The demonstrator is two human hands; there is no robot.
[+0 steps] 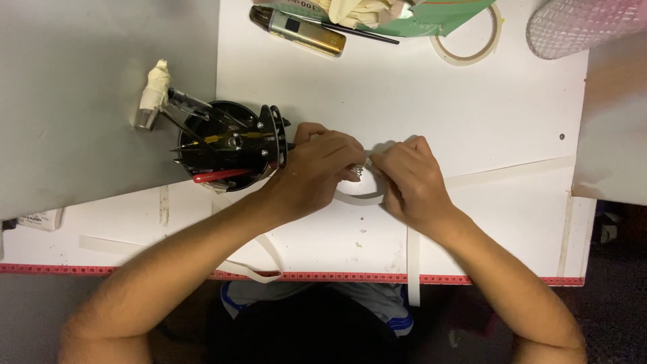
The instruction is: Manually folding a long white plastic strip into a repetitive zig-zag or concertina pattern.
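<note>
My left hand [317,168] and my right hand [410,180] meet over the middle of the white table [472,114]. Between their fingertips sits a small metallic part [357,172], pinched from both sides. A white band [360,198], like a roll or loop of tape, curves under the two hands. White strips [412,266] trail from there over the table's front edge. The fingers hide most of the small part.
A black round holder [229,145] with pliers, tweezers and a red-handled tool stands just left of my left hand. At the back lie a gold-capped tube [300,30], a green packet [431,17], a tape roll [468,40] and bubble wrap [583,23]. A red measuring strip [472,278] lines the front edge.
</note>
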